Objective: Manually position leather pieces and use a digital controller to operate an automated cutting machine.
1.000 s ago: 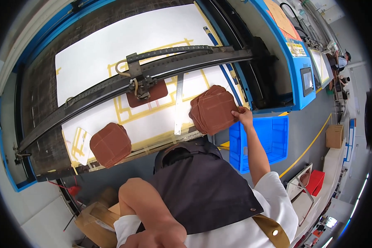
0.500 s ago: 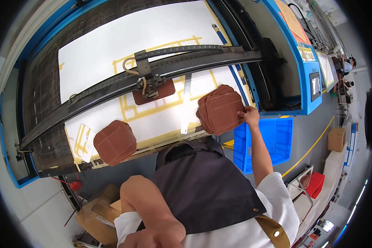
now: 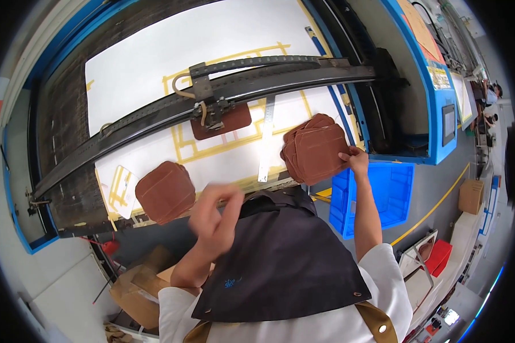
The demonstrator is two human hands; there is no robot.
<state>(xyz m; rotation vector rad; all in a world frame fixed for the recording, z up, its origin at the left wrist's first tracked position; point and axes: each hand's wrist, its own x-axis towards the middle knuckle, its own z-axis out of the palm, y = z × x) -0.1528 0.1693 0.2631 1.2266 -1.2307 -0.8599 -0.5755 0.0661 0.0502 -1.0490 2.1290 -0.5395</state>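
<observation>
At the right of the white board (image 3: 149,63) lies an uneven stack of brown leather-like panels (image 3: 317,150) with rounded corners. My right hand (image 3: 356,160) pinches the stack's right edge between thumb and fingers; how many panels it grips is hidden. My left hand (image 3: 214,220) is raised in front of my dark apron, its fingers bent and smeared by motion. Beside it, a smaller stack of brown panels (image 3: 165,192) rests at the board's near left. One more brown panel (image 3: 234,120) lies flat under the machine head (image 3: 212,111), which partly covers it.
A black gantry beam (image 3: 126,134) crosses the board from left to right. Between the stacks lies a metal ruler (image 3: 265,140). Below the board's right end stands a blue crate (image 3: 383,194). The machine's blue housing (image 3: 435,108) rises at the right.
My left hand has swung up and forward from low near my body toward the board's near edge. My right hand stays at the right stack's edge. The whole view has shifted slightly.
</observation>
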